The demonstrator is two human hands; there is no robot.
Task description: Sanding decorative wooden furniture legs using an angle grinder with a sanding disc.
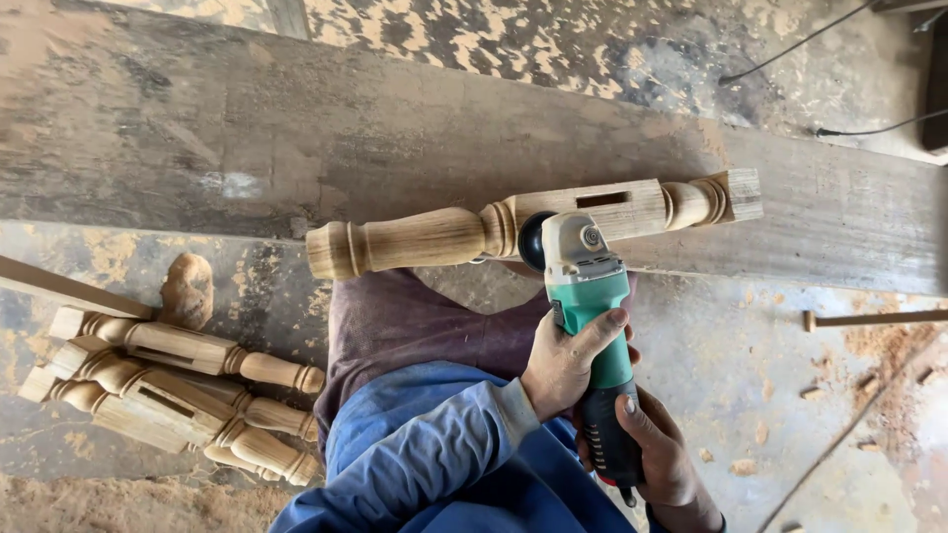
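A turned wooden leg (425, 239) with a square slotted block lies across my lap, its far end resting on a long grey plank (197, 128). Both hands hold a green and grey angle grinder (591, 306). My left hand (568, 360) wraps the green body. My right hand (660, 449) grips the black rear handle. The grinder's disc touches the leg's underside next to the square block.
A pile of several similar turned legs (168, 390) lies on the dusty floor at lower left. A thin wooden stick (874, 318) lies at right. Wood chips and sawdust are scattered at lower right. Black cables (790, 44) run along the top right.
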